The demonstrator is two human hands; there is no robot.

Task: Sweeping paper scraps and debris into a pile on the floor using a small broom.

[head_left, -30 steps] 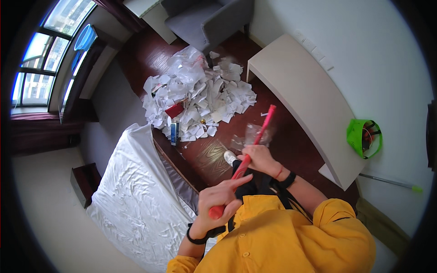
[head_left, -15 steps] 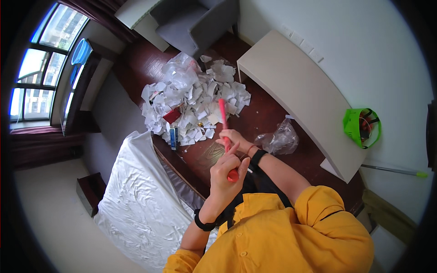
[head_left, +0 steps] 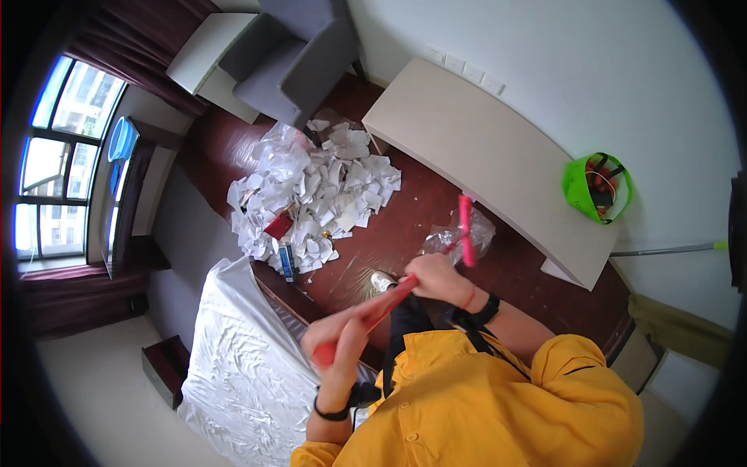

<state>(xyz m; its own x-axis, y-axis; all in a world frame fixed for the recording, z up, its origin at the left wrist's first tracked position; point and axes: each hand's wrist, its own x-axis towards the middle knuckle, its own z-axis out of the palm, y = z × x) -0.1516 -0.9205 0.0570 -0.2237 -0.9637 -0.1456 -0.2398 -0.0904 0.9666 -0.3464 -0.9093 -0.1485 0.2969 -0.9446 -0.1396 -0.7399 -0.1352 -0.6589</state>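
Both hands hold a red long-handled tool (head_left: 398,296) with a bright pinkish-red crosspiece at its far end; its exact kind is unclear. My left hand (head_left: 339,339), slightly blurred, is wrapped round the near end of the handle, close to the white-covered bed. Farther along the shaft, my right hand (head_left: 436,278) grips it. The crosspiece hangs over a clear plastic bag (head_left: 486,233) on the floor beside the desk. A big heap of torn white paper (head_left: 331,191) lies ahead to the left, with a red packet (head_left: 278,226) and a blue box (head_left: 288,263) in it.
A pale curved desk (head_left: 475,148) runs along the right wall, with a green bag (head_left: 577,187) on it. A grey armchair (head_left: 292,66) stands beyond the heap. The bed with a white sheet (head_left: 233,366) is at left. My shoe (head_left: 381,282) shows on the dark red floor.
The tool's far end has swung from the paper heap to the right, over the plastic bag. My left hand moved left and down, and my right hand moved right and slightly down. The view has shifted.
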